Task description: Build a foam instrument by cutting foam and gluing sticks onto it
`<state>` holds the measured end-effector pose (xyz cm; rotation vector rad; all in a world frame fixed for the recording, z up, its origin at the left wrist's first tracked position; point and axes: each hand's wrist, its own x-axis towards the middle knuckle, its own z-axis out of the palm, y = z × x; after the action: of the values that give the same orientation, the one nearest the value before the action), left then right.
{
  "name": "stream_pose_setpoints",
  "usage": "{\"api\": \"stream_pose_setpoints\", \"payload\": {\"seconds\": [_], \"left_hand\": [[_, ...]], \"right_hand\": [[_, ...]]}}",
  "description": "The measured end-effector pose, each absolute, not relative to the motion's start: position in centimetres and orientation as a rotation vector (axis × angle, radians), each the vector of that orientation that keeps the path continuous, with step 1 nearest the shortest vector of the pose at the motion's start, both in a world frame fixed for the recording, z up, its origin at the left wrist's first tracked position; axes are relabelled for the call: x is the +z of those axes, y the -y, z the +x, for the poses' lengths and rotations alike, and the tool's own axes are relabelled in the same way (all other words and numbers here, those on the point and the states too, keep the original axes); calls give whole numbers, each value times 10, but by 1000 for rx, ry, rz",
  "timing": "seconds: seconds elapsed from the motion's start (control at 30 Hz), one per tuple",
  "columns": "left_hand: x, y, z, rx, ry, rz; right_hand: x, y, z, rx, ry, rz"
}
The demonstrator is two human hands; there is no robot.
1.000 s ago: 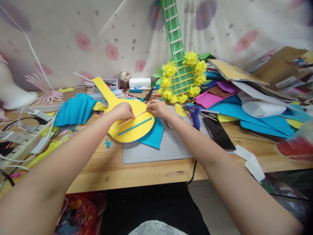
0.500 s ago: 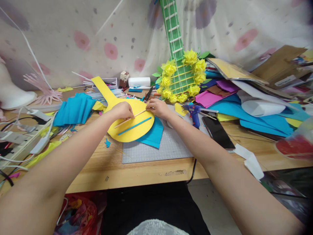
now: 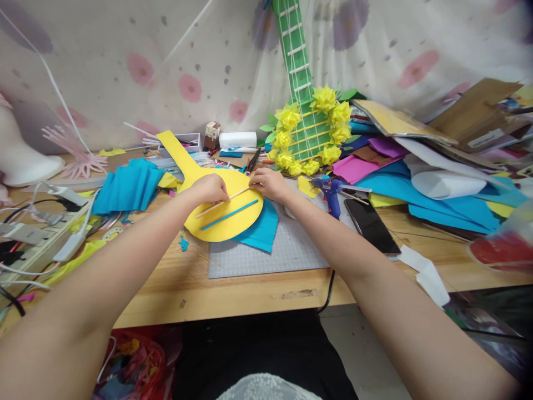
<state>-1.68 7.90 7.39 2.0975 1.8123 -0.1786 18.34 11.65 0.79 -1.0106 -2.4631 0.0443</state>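
Observation:
A yellow banjo-shaped cutout (image 3: 225, 228) lies on the table, its neck slanting to the upper left. Across its round body runs a thin wooden stick (image 3: 240, 193), lying roughly parallel to a blue strip (image 3: 230, 214) below it. My left hand (image 3: 213, 189) is closed on the stick near its middle, fingers pressed down at the yellow surface. At the stick's right end, my right hand (image 3: 266, 182) pinches it beside the cutout's edge. Blue paper (image 3: 266, 228) sticks out from under the cutout, over a grey cutting mat (image 3: 295, 250).
A green guitar-shaped craft (image 3: 308, 133) with yellow paper flowers leans at the back. Right of the mat lie a blue glue gun (image 3: 332, 197) and a phone (image 3: 372, 226). Stacked coloured paper (image 3: 433, 189) covers the right side; a power strip (image 3: 45, 233) with cables sits left.
Both hands stay in place on the stick. The view has shifted very slightly; nothing else has visibly moved.

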Motion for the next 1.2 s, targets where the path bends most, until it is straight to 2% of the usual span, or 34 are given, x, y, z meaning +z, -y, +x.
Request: {"api": "stream_pose_setpoints", "payload": {"seconds": [0.37,0.57,0.93,1.07,1.2], "left_hand": [[69,-62,-11,16,-1927,2270],[63,-53,1,219,-1754,2348],[63,-32,6,366,-1918,2194],[64,-30,6,470,-1941,2121],[67,-31,-6,642,-1861,1821]], "right_hand": [[23,-102,183,-146,2604,-966],[41,-88,177,-160,2573,-927],[52,-64,172,-135,2545,-929],[56,-54,180,-24,2437,-1146],[49,-40,207,-41,2234,-1739]]}}
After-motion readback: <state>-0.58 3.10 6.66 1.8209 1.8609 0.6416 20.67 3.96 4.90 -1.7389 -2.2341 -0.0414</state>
